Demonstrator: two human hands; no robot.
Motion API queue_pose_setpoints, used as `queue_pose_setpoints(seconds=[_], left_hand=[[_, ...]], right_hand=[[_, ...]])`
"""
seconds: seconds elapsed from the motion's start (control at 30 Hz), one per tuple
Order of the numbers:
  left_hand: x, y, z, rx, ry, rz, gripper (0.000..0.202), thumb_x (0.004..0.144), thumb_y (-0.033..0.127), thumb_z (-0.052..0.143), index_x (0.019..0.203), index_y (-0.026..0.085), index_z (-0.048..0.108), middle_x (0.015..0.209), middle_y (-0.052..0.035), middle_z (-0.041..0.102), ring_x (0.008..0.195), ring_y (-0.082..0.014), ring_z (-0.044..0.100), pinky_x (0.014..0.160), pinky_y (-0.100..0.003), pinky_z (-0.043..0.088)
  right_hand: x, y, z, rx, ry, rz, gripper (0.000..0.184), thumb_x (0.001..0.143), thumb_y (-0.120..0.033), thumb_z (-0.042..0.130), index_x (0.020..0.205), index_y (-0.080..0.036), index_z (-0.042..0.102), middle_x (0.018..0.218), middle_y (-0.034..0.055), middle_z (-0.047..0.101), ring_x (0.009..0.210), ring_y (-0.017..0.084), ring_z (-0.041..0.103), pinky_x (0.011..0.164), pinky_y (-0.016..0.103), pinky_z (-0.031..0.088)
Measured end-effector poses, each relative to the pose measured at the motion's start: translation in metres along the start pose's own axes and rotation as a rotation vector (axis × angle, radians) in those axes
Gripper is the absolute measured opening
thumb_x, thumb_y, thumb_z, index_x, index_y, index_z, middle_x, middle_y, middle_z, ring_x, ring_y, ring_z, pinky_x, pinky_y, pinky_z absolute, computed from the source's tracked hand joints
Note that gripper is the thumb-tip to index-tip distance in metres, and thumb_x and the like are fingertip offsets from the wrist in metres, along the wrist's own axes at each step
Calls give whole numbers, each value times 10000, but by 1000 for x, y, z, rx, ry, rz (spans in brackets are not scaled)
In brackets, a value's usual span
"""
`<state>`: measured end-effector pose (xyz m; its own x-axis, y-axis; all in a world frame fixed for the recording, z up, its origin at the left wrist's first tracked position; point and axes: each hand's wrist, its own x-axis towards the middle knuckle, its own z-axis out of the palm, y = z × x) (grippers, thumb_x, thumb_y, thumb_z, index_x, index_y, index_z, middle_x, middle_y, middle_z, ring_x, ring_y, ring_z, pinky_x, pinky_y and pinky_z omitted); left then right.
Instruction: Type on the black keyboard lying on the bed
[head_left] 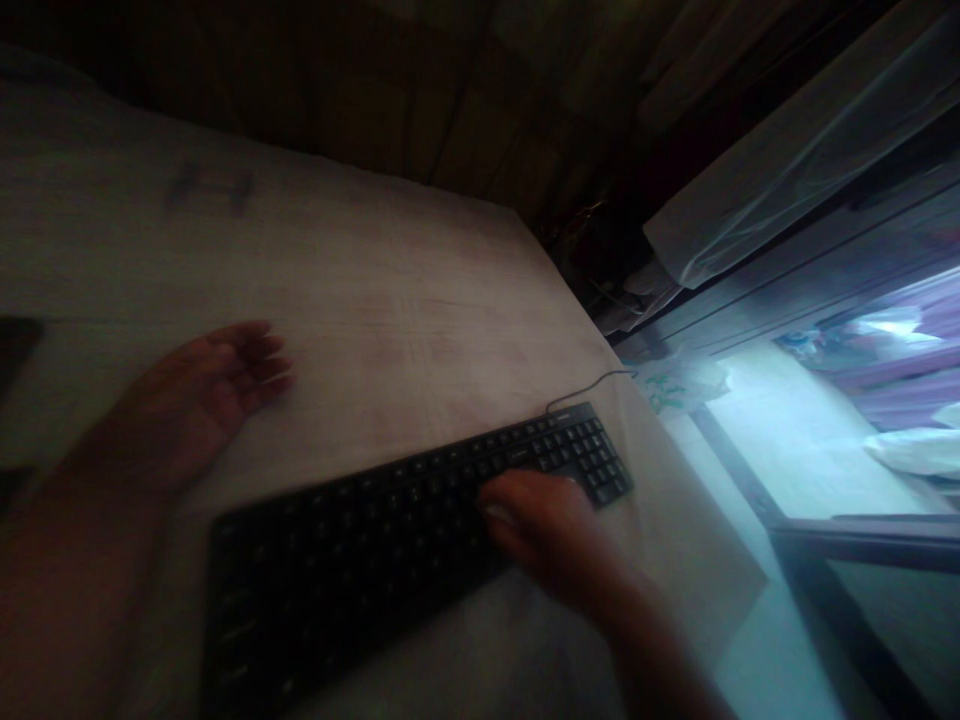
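The right hand's fingers point(501, 497) are bent over the keys at the right part of a long black plastic keyboard point(352, 545); in the dim light I cannot tell whether they grip it or only rest there. The right hand point(551, 530) covers the keys just left of the number pad. The left hand's fingers point(262, 360) are loosely curled, holding nothing, and the left hand point(199, 395) lies on the pale cloth-covered tabletop point(420, 300), far and left of the keyboard. The keyboard lies slantwise near the tabletop's right edge, and its thin dark cable point(592, 383) runs off the far right corner.
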<state>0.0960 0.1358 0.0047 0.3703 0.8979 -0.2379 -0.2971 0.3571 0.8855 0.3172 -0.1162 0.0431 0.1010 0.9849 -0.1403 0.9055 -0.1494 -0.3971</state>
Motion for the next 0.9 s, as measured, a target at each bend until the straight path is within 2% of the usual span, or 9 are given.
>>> queue_pose_setpoints(seconds=[0.4,0.67,0.9], left_hand=[[-1,-1,0,-8,-12,3,235,657,248,691,879,191,742,837,-17,716,778,-177,662,635,-264,626],[-4,0,1,3,-28,21,239,653,261,710,880,193,740,833,-17,713,775,-178,662,640,-267,621],[-2,-1,-3,-12,-66,23,239,679,252,701,910,208,743,861,-30,729,816,-188,664,693,-289,610]], right_hand=[[0,2,2,24,8,40,140,797,-109,551,867,-189,643,798,20,672,733,164,621,653,267,401],[4,-10,8,50,-3,-40,143,803,-104,532,858,-195,627,779,7,648,711,144,592,647,257,384],[8,-16,9,49,-29,-55,149,798,-96,542,872,-196,624,779,2,635,717,147,581,650,259,374]])
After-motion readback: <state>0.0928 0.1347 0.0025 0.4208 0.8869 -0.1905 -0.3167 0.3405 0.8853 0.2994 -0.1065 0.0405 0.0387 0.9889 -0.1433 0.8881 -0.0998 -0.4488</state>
